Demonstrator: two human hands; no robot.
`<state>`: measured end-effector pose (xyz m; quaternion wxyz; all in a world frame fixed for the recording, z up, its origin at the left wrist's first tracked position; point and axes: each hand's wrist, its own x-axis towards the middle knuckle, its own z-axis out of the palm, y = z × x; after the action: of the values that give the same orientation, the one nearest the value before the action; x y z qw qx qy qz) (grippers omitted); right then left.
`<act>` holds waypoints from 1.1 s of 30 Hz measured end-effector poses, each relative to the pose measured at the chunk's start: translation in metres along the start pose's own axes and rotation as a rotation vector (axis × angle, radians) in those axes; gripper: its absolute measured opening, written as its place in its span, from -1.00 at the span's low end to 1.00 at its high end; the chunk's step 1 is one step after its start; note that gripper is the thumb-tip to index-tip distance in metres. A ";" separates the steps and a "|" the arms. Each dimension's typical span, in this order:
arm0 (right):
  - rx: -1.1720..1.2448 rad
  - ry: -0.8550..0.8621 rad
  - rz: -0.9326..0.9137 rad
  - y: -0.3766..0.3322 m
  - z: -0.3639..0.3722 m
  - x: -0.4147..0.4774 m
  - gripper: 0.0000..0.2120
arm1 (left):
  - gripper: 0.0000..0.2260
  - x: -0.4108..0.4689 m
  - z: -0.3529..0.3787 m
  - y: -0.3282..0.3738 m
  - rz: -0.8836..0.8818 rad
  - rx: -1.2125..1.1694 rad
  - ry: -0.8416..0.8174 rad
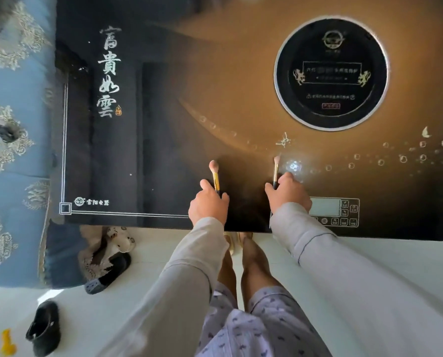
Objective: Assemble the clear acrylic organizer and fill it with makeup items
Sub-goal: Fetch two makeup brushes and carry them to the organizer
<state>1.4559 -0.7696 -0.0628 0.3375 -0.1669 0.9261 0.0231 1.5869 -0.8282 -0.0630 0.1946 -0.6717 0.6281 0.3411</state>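
Head view: a glossy black-and-gold tabletop (163,140) with a round inset burner (331,73) at two o'clock stands over a pale floor. The left hand (208,203) has its fingers closed round a gold-ferruled makeup brush (215,172), bristles toward twelve. The right hand (287,191) pinches a slimmer brush (276,168) just beside it at three o'clock. No acrylic organizer is in sight. Both brushes look light and stiff-handled with soft tips; best held low on the handle, since the smooth ferrules may slip.

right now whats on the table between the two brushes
Nothing: in the head view, only bare dark tabletop lies between the left hand's brush and the right hand's brush.
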 end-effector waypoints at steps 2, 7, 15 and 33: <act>-0.013 0.012 -0.010 0.002 0.003 0.004 -0.76 | -0.81 0.001 0.002 0.000 0.015 0.020 0.011; -0.015 0.006 -0.033 0.016 0.004 0.005 -0.78 | -0.90 0.005 0.001 -0.002 0.029 0.041 -0.016; 0.134 -0.147 -0.113 0.064 -0.012 -0.032 -0.92 | -0.87 -0.034 -0.020 -0.034 0.073 -0.139 -0.272; 0.406 -0.053 0.037 0.153 -0.054 -0.089 -0.91 | -0.83 -0.091 -0.047 -0.126 0.064 -0.039 -0.194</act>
<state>1.4366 -0.6075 0.0244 0.3880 -0.0776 0.9055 -0.1534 1.7225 -0.7790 0.0119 0.2302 -0.6187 0.6209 0.4227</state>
